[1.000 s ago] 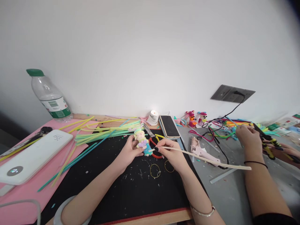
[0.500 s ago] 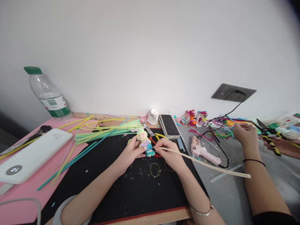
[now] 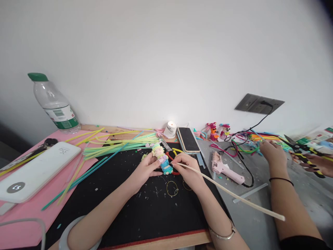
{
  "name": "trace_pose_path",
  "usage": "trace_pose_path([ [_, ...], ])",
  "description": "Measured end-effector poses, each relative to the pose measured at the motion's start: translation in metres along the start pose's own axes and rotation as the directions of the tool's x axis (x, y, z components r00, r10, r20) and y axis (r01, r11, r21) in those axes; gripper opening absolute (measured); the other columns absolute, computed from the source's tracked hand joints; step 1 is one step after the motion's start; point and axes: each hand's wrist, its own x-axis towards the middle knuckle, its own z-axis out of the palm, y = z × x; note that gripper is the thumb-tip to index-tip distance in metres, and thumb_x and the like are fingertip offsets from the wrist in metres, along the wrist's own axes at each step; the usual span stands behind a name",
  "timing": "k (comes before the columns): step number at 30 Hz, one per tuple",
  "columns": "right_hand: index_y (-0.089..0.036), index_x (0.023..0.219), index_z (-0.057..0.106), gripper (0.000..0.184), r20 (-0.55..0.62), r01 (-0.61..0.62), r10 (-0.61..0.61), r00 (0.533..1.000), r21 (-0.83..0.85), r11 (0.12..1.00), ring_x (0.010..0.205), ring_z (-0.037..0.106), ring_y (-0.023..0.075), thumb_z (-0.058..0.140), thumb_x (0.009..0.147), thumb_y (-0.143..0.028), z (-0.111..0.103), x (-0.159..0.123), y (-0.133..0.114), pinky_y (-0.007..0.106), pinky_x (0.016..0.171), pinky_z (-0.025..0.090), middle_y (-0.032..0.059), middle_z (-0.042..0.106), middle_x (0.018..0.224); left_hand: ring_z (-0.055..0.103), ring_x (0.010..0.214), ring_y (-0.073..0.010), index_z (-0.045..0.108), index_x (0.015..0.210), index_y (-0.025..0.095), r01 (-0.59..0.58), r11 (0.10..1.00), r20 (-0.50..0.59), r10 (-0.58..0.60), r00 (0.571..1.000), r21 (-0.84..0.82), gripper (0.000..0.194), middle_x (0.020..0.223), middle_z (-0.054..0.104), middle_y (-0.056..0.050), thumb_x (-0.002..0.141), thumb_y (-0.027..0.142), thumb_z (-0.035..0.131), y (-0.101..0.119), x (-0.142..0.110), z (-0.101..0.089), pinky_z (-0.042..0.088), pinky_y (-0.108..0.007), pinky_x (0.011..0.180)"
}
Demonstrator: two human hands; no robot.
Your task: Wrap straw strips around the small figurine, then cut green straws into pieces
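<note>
My left hand (image 3: 146,171) is closed around a small pipe-cleaner doll (image 3: 165,166), pastel yellow and pink above and blue below. Between the fingers of my right hand (image 3: 187,170) is a long cream pipe cleaner (image 3: 234,196), its near end at the doll's blue part and its far end reaching out to the right. Whether that end is joined to the doll cannot be seen. Red-handled pliers (image 3: 175,172) lie partly hidden behind my right hand. Two thin rings, one of them a yellowish loop (image 3: 168,192), and scraps lie on the black mat (image 3: 125,215) below.
Green and yellow pipe cleaners (image 3: 104,151) lie at the left, near a white power bank (image 3: 49,170) and a bottle (image 3: 56,104). A phone (image 3: 188,139) and pink glue gun (image 3: 226,168) sit rightward. A co-worker's hand (image 3: 273,154) works at far right, another holding yellow-black cutters (image 3: 304,152).
The doll has turned slightly in my left hand. The cream pipe cleaner's free end has swung down and toward the right. The co-worker's cutters have shifted a little.
</note>
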Motion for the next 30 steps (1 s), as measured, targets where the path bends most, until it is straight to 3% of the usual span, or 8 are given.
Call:
trace_pose_path([
  [12,-0.018,0.067,0.064,0.008,-0.020,0.007,-0.007,1.000,0.003,1.000,0.071,0.059,0.0155,0.060,0.073,-0.013,0.0014,0.0001,0.0004,0.028,0.066,0.046,0.0026,0.063,0.073,0.056,0.109,-0.0256,0.049,0.120,0.023,-0.001,1.000,0.006,0.001,1.000,0.005,0.047,0.126,0.055,-0.009,0.079,0.041,0.061,-0.0019,0.0002,-0.0001,0.052,-0.036,0.080],
  [30,-0.017,0.068,0.063,0.005,-0.035,-0.111,0.111,0.993,0.004,0.994,0.067,0.059,0.0150,0.060,0.072,-0.019,0.0031,-0.0015,0.0045,0.025,0.056,0.046,0.0036,0.062,0.074,0.055,0.112,-0.0250,0.045,0.122,0.024,0.013,0.999,0.058,-0.015,0.998,0.034,0.048,0.129,0.053,-0.009,0.078,0.036,0.062,0.0007,-0.0021,0.0018,0.051,-0.035,0.083],
])
